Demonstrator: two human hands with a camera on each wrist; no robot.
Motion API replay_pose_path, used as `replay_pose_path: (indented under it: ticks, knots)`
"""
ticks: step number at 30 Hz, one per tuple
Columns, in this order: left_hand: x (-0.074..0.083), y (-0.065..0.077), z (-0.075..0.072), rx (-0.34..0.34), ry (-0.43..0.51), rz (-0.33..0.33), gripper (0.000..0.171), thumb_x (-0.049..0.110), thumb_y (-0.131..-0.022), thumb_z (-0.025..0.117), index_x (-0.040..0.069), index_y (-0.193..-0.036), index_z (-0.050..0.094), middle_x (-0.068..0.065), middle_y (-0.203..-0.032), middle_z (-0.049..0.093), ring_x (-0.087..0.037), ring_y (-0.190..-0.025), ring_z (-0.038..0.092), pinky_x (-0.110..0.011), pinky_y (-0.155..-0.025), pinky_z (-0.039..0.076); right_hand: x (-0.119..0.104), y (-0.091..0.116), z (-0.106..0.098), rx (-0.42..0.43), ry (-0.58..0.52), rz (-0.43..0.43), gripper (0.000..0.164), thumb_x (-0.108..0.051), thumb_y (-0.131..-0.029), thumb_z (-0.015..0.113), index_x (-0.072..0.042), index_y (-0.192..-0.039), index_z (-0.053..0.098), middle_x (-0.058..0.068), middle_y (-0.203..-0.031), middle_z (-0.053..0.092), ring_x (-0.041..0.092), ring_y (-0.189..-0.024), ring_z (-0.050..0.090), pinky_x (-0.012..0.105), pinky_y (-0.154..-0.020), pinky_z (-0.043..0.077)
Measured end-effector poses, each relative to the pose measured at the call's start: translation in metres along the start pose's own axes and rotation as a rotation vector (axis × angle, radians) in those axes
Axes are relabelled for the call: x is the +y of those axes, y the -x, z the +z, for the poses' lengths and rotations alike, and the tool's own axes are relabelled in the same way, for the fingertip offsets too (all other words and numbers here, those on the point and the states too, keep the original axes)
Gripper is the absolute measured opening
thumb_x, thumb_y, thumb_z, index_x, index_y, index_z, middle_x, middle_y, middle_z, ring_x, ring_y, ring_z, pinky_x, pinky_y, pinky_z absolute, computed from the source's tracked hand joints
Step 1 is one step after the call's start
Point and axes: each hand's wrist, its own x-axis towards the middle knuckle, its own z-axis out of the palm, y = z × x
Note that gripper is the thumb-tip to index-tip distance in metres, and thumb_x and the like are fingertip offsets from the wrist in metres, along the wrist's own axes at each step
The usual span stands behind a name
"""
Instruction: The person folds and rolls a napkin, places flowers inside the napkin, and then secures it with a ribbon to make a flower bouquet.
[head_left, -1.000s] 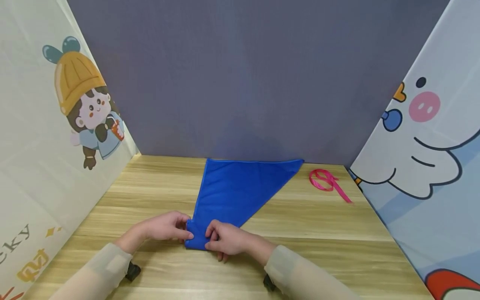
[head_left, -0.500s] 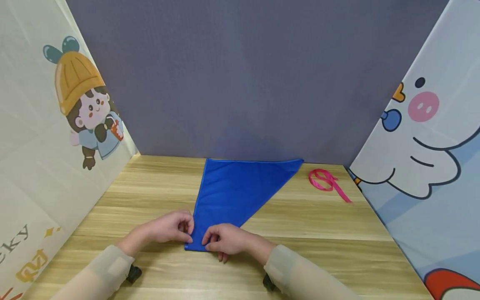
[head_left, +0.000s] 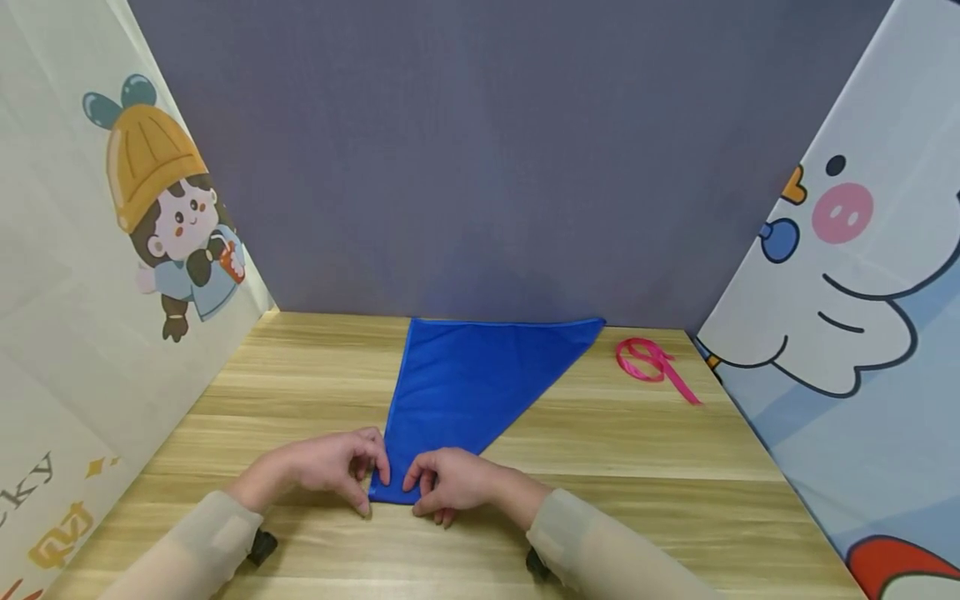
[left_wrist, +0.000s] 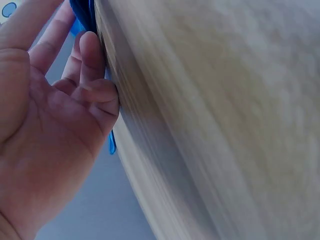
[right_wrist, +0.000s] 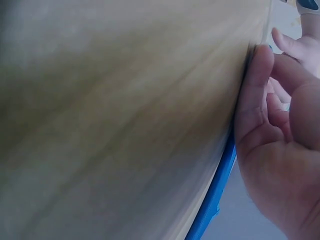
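A blue cloth (head_left: 472,383) lies flat on the table, with a straight left edge, a slanted right edge and a narrow near end. At its near left corner is my left hand (head_left: 330,467), thumb and index finger spread apart, index fingertip over the cloth and thumb just off the near edge. My right hand (head_left: 461,479) pinches the near edge a little farther right, its other fingers curled. From the left wrist, dark blue cloth (left_wrist: 85,12) shows beyond the fingertips. In the right wrist view, a blue fold (right_wrist: 215,192) runs beneath the right hand (right_wrist: 270,165).
A loosely coiled pink ribbon (head_left: 648,362) lies at the back right of the wooden table (head_left: 300,375). A grey panel (head_left: 480,167) stands behind the table. Printed cartoon panels flank it, white on the left and blue-white on the right.
The small flap at the near left corner has gone down flat. My left thumb and index finger have spread, the thumb moving toward the near edge. The right hand has barely moved.
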Motion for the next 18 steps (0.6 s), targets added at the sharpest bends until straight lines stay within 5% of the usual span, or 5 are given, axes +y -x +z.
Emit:
replay_pose_path:
  ticks: [6, 18]
  knots:
    - [-0.0008, -0.0012, 0.0015, -0.015, -0.012, -0.006, 0.025, 0.02, -0.087, 0.094, 0.018, -0.107, 0.08, -0.003, -0.112, 0.056, -0.014, -0.09, 0.056, -0.023, -0.078, 0.049, 0.0016, -0.001, -0.0007, -0.012, 0.006, 0.001, 0.021, -0.002, -0.093, 0.085, -0.015, -0.105, 0.073, 0.0, -0.078, 0.065, 0.013, -0.056, 0.067, 0.026, -0.051, 0.059]
    - [-0.0077, -0.0039, -0.0027, 0.016, -0.053, 0.122, 0.013, 0.024, -0.103, 0.079, 0.015, -0.108, 0.086, 0.001, -0.107, 0.069, -0.004, -0.102, 0.059, -0.023, -0.091, 0.052, 0.0019, -0.0019, 0.0007, 0.017, 0.03, -0.006, 0.022, -0.002, -0.092, 0.086, -0.016, -0.103, 0.072, -0.002, -0.075, 0.064, 0.012, -0.052, 0.064, 0.026, -0.048, 0.057]
